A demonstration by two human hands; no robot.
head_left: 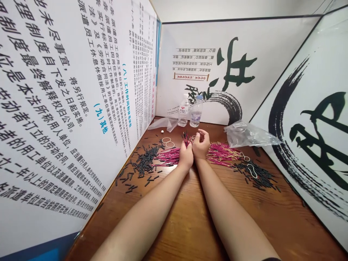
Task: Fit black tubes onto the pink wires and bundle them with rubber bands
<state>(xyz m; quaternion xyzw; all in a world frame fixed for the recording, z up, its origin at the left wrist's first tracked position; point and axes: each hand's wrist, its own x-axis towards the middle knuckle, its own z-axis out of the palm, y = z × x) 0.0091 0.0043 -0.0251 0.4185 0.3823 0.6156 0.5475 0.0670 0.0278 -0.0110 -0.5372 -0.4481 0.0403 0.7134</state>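
Note:
My left hand [186, 156] is closed around a small upright bundle of red wires [186, 137] with dark tips. Against it rests my right hand [201, 145], its fingers curled in; what they hold, if anything, is hidden. A pale rubber band [193, 138] shows between the hands. Pink-red wires [170, 156] lie spread across the table behind and to both sides of my hands. Short black tube pieces [148, 159] form a loose heap on the left, and more black tube pieces [257, 174] lie on the right.
Two water bottles [196, 112] stand at the back of the brown wooden table [185, 217]. A clear plastic bag [244, 134] lies at the right. Loose rubber bands [168, 142] lie near the wires. Printed boards [187, 43] wall in the left, back and right.

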